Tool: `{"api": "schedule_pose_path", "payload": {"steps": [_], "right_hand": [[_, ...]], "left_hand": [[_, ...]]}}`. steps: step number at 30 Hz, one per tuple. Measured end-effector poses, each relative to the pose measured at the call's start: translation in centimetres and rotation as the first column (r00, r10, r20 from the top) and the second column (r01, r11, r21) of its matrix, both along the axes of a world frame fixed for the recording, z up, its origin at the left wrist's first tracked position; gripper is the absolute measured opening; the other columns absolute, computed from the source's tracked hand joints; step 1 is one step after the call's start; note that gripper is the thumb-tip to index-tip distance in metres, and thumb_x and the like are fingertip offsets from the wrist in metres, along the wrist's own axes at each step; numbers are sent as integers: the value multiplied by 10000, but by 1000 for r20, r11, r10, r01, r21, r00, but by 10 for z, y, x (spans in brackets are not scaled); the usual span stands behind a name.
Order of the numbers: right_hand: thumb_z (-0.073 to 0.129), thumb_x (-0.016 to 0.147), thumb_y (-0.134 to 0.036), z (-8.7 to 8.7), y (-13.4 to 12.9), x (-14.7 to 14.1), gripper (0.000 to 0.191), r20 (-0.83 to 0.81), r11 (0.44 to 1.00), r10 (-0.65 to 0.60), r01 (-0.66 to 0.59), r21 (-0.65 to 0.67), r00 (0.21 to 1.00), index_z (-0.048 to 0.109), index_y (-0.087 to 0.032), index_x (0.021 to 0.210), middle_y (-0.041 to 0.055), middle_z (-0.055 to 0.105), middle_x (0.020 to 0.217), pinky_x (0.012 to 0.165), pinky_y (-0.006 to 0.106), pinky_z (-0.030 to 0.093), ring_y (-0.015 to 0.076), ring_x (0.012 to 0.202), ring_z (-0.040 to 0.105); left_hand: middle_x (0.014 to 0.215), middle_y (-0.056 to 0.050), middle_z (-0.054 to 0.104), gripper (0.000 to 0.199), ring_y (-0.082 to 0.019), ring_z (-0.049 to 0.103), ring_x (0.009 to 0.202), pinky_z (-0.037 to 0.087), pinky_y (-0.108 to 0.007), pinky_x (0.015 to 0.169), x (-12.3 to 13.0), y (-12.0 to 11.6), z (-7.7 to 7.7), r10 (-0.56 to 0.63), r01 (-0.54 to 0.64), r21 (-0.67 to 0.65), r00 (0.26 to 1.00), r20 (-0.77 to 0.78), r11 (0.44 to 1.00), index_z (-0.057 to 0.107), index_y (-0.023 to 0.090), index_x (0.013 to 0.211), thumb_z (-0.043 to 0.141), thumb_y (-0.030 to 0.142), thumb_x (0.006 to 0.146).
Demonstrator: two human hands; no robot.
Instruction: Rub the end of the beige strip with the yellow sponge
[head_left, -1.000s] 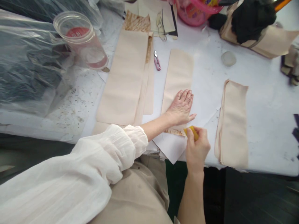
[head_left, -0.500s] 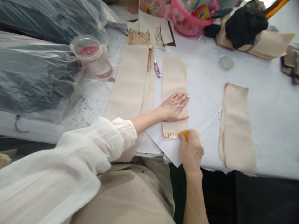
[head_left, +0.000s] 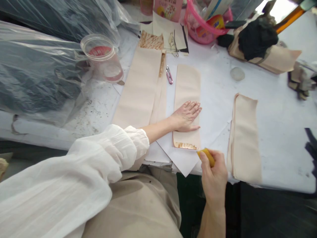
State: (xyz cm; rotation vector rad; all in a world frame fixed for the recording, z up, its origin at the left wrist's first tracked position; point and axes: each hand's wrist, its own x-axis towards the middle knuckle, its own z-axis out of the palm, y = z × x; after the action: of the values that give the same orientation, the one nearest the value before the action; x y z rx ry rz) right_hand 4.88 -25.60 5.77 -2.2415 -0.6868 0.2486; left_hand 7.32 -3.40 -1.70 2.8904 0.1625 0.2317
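Note:
My left hand [head_left: 187,116] lies flat with its fingers spread on a pale beige strip [head_left: 188,81] of leather-like material, pressing it to the table. A glossy golden-brown band [head_left: 185,145] runs along the strip's near end. Just off the right corner of that end, my right hand [head_left: 215,168] grips a small yellow block [head_left: 209,158] between thumb and fingers. To the left of the strip lie longer beige pieces [head_left: 138,81], with a brown-streaked piece [head_left: 151,40] at their far end. A folded stack of beige pieces [head_left: 246,138] rests to the right.
Pink thread snips [head_left: 169,75] lie between the strips. At the left stands a clear plastic jar [head_left: 102,59] beside plastic-wrapped bundles [head_left: 39,72]. Farther back are eyeglasses [head_left: 173,44], a pink basket [head_left: 201,33] and a black cloth [head_left: 259,38]. A clear disc [head_left: 237,73] sits at centre right.
My right hand has moved right and toward me with the yellow block, off the strip's near edge. The golden-brown band now shows to the right corner. My left hand stays on the strip.

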Motion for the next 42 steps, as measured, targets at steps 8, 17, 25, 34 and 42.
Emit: {"api": "schedule_pose_path", "payload": {"steps": [8, 17, 25, 34, 42], "right_hand": [[353, 1063, -368, -39, 70, -19, 301, 264, 939, 326, -280, -198, 908, 584, -186, 1002, 79, 660, 934, 619, 301, 409, 227, 772, 627], [534, 1028, -336, -12, 23, -43, 146, 109, 976, 218, -214, -42, 970, 586, -202, 1057, 28, 652, 924, 722, 271, 471, 183, 799, 634], [365, 1059, -324, -34, 73, -25, 263, 253, 929, 337, -278, -243, 907, 581, -190, 990, 69, 640, 935, 625, 299, 408, 222, 783, 615], [531, 1014, -337, -11, 40, -30, 147, 161, 969, 244, -234, -75, 956, 580, -208, 1066, 37, 653, 960, 758, 292, 462, 204, 873, 641], [371, 1044, -321, -33, 69, -34, 237, 231, 924, 312, -237, -301, 922, 562, -203, 971, 64, 625, 930, 586, 287, 367, 212, 746, 597]], "left_hand": [[1614, -200, 261, 858, -326, 193, 1525, 115, -466, 1255, 2, 0, 3, -4, 2, -34, 999, -51, 999, 309, 24, 1527, 397, 619, 915], [1612, -218, 252, 863, -333, 196, 1523, 98, -467, 1255, 3, 0, 1, -25, 23, -78, 999, -23, 997, 314, 12, 1521, 436, 602, 904], [1606, -213, 270, 867, -335, 209, 1519, 101, -465, 1251, 5, 0, 0, -19, 18, -71, 1000, -14, 997, 314, 12, 1523, 430, 606, 902], [1597, -219, 288, 863, -341, 223, 1514, 108, -480, 1245, 7, 0, -3, -30, 32, -85, 999, 31, 996, 327, -5, 1512, 409, 600, 902], [1599, -219, 282, 883, -343, 210, 1518, 94, -489, 1249, 9, 1, -5, -34, 37, -108, 999, 27, 993, 315, -12, 1513, 405, 607, 890]]}}
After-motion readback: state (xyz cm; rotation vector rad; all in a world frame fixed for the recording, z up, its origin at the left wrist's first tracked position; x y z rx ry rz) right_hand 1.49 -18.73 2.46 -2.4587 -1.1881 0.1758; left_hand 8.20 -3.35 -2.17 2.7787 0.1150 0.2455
